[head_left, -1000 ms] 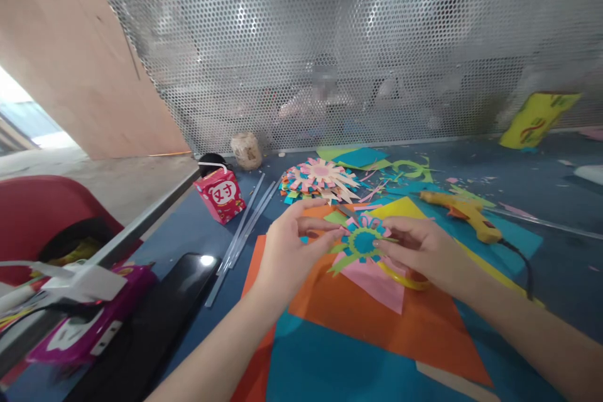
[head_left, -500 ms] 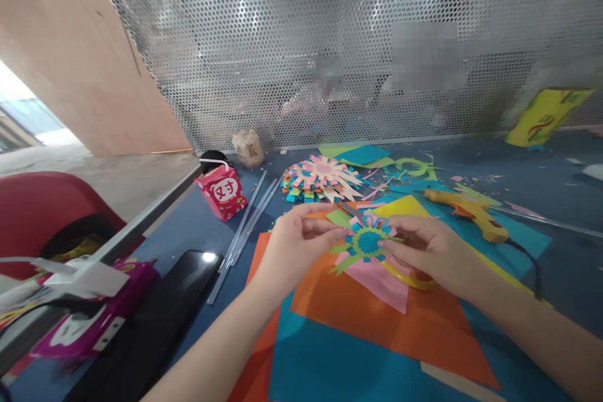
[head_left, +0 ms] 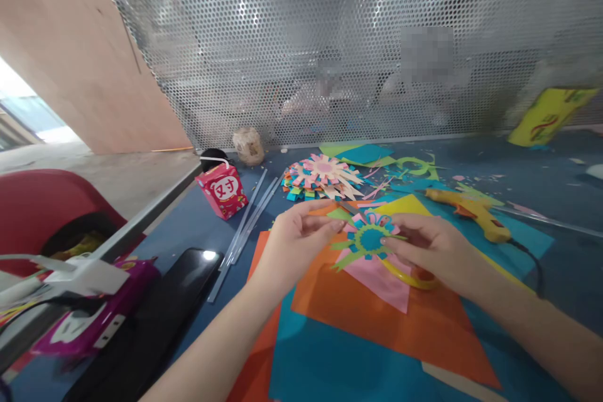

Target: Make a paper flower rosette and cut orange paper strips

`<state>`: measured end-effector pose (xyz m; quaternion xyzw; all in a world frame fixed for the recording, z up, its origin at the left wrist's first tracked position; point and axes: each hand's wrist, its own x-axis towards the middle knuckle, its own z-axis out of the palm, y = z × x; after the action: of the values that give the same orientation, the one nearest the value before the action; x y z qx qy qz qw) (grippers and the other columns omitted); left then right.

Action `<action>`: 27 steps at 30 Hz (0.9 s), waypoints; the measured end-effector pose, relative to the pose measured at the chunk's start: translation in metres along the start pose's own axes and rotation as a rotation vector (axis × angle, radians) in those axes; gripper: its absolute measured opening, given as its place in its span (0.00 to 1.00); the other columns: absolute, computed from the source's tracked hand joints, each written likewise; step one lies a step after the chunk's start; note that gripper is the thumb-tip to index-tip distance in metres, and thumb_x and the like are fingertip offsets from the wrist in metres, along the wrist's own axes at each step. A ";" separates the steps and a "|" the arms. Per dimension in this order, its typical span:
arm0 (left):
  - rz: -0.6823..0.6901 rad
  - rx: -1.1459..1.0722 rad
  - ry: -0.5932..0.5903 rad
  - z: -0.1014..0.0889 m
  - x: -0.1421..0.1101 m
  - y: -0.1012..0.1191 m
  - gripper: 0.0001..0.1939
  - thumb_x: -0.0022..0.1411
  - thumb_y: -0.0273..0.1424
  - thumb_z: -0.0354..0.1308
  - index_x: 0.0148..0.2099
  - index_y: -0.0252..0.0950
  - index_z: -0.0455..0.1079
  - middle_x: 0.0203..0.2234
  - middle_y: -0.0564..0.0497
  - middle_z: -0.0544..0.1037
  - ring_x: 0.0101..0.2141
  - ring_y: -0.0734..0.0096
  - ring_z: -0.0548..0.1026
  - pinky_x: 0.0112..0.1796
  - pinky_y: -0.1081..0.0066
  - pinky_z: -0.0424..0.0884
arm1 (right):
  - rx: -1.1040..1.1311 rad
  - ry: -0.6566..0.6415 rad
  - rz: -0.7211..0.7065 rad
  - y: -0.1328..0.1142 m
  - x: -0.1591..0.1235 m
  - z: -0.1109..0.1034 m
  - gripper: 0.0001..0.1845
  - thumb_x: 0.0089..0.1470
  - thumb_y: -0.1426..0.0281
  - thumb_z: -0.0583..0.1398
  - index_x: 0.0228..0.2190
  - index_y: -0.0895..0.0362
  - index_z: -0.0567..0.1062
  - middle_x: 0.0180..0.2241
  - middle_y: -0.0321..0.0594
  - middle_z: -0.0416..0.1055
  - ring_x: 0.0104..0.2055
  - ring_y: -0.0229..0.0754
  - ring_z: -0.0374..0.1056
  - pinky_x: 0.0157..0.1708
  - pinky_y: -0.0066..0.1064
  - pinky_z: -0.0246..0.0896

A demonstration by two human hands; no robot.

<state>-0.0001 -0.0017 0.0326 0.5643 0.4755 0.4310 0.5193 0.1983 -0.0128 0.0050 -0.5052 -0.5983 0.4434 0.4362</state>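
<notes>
A paper flower [head_left: 371, 239] with a blue centre, a green fringed ring, and blue and pink looped petals is held up over the paper sheets. Two green ribbon tails hang from its lower left. My right hand [head_left: 426, 245] pinches its right side, thumb on the front. At its upper left edge, my left hand [head_left: 301, 232] is closed, thumb and fingertips at a pink petal. Beneath the flower and my right hand lie scissors with yellow handles [head_left: 405, 276], partly covered. A pink paper piece [head_left: 381, 289] and an orange sheet [head_left: 377, 320] are under them.
Finished paper rosettes [head_left: 325, 173] are piled behind my hands. A yellow glue gun [head_left: 471, 210] lies at right on blue paper. Clear glue sticks [head_left: 249, 220], a red drink carton [head_left: 223, 190], a black phone [head_left: 155, 320] and a purple power strip [head_left: 98, 314] are at left. A perforated metal screen [head_left: 282, 44] stands behind.
My left thumb has shifted slightly along the flower's upper left edge. The flower is tilted a little differently, while my right hand keeps its hold.
</notes>
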 end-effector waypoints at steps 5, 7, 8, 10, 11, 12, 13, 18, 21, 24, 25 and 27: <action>-0.017 0.015 -0.001 0.001 -0.002 0.000 0.20 0.52 0.29 0.61 0.49 0.34 0.67 0.31 0.48 0.81 0.35 0.67 0.79 0.38 0.70 0.72 | 0.015 -0.017 -0.009 0.002 0.000 -0.001 0.12 0.42 0.62 0.64 0.29 0.55 0.70 0.21 0.29 0.60 0.17 0.30 0.53 0.16 0.25 0.50; -0.030 0.015 -0.014 0.002 -0.002 -0.001 0.20 0.52 0.30 0.62 0.49 0.34 0.67 0.31 0.48 0.81 0.35 0.67 0.79 0.39 0.70 0.72 | 0.009 -0.033 -0.015 0.003 0.000 -0.001 0.12 0.42 0.62 0.64 0.28 0.55 0.70 0.21 0.30 0.60 0.18 0.30 0.54 0.16 0.25 0.50; -0.033 0.013 -0.016 0.002 -0.002 -0.001 0.20 0.52 0.30 0.62 0.49 0.34 0.68 0.31 0.48 0.81 0.36 0.67 0.79 0.40 0.70 0.72 | 0.001 -0.036 -0.014 0.003 0.000 -0.001 0.12 0.42 0.62 0.64 0.27 0.55 0.70 0.21 0.30 0.60 0.18 0.31 0.54 0.17 0.25 0.51; -0.042 0.004 -0.017 0.002 -0.002 -0.002 0.21 0.52 0.29 0.62 0.49 0.34 0.68 0.31 0.48 0.81 0.36 0.67 0.79 0.40 0.70 0.72 | -0.026 -0.036 -0.007 0.002 0.000 -0.001 0.11 0.42 0.62 0.63 0.27 0.55 0.70 0.22 0.31 0.60 0.19 0.31 0.55 0.18 0.25 0.53; -0.048 -0.003 -0.018 0.002 -0.002 -0.002 0.21 0.51 0.29 0.62 0.49 0.34 0.68 0.30 0.49 0.81 0.36 0.67 0.79 0.40 0.70 0.73 | -0.044 -0.030 -0.004 0.002 -0.001 -0.001 0.11 0.43 0.62 0.63 0.27 0.56 0.70 0.22 0.31 0.61 0.20 0.32 0.56 0.19 0.25 0.54; -0.053 -0.010 -0.019 0.002 -0.002 -0.002 0.21 0.51 0.28 0.62 0.49 0.34 0.68 0.30 0.49 0.81 0.36 0.67 0.79 0.40 0.70 0.73 | -0.060 -0.019 -0.007 0.002 -0.001 -0.001 0.12 0.43 0.61 0.63 0.27 0.56 0.70 0.22 0.32 0.61 0.21 0.33 0.56 0.19 0.26 0.55; -0.058 -0.016 -0.020 0.002 -0.002 -0.001 0.21 0.50 0.28 0.63 0.48 0.34 0.69 0.30 0.49 0.81 0.36 0.67 0.79 0.40 0.70 0.73 | -0.072 -0.011 -0.013 0.001 0.000 -0.001 0.12 0.43 0.61 0.63 0.27 0.56 0.71 0.22 0.33 0.62 0.21 0.34 0.57 0.20 0.26 0.56; -0.071 -0.020 -0.009 0.003 -0.003 0.001 0.21 0.49 0.27 0.63 0.48 0.35 0.70 0.29 0.50 0.82 0.35 0.66 0.79 0.40 0.69 0.73 | -0.085 -0.010 -0.020 -0.003 0.001 0.000 0.14 0.40 0.59 0.65 0.26 0.56 0.70 0.23 0.34 0.63 0.24 0.35 0.58 0.22 0.27 0.58; -0.072 -0.016 0.000 0.004 -0.003 0.001 0.21 0.49 0.27 0.63 0.47 0.34 0.70 0.28 0.49 0.81 0.35 0.65 0.79 0.40 0.67 0.73 | -0.089 -0.020 -0.028 -0.003 0.000 0.000 0.14 0.41 0.59 0.64 0.25 0.56 0.70 0.23 0.34 0.63 0.25 0.36 0.58 0.23 0.28 0.58; -0.068 0.006 0.005 0.004 -0.003 0.002 0.21 0.49 0.28 0.63 0.48 0.34 0.70 0.28 0.48 0.81 0.35 0.65 0.79 0.40 0.67 0.72 | -0.084 -0.048 -0.037 -0.001 0.000 -0.002 0.14 0.41 0.60 0.64 0.25 0.56 0.70 0.23 0.35 0.64 0.26 0.36 0.59 0.24 0.28 0.58; -0.062 0.021 0.006 0.004 -0.003 0.002 0.21 0.49 0.28 0.63 0.48 0.34 0.70 0.29 0.48 0.81 0.34 0.65 0.79 0.39 0.67 0.72 | -0.092 -0.051 -0.041 -0.001 0.000 -0.002 0.13 0.42 0.60 0.64 0.25 0.56 0.70 0.23 0.35 0.64 0.26 0.36 0.59 0.24 0.28 0.58; -0.038 0.051 0.004 0.004 -0.003 0.002 0.21 0.50 0.29 0.62 0.49 0.34 0.69 0.29 0.48 0.81 0.34 0.65 0.78 0.38 0.67 0.72 | -0.113 -0.042 -0.043 0.000 0.000 -0.002 0.13 0.42 0.60 0.64 0.24 0.56 0.70 0.23 0.34 0.63 0.25 0.36 0.58 0.23 0.28 0.57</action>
<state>0.0037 -0.0052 0.0341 0.5672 0.4980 0.4101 0.5120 0.2002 -0.0127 0.0059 -0.5064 -0.6422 0.4099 0.4039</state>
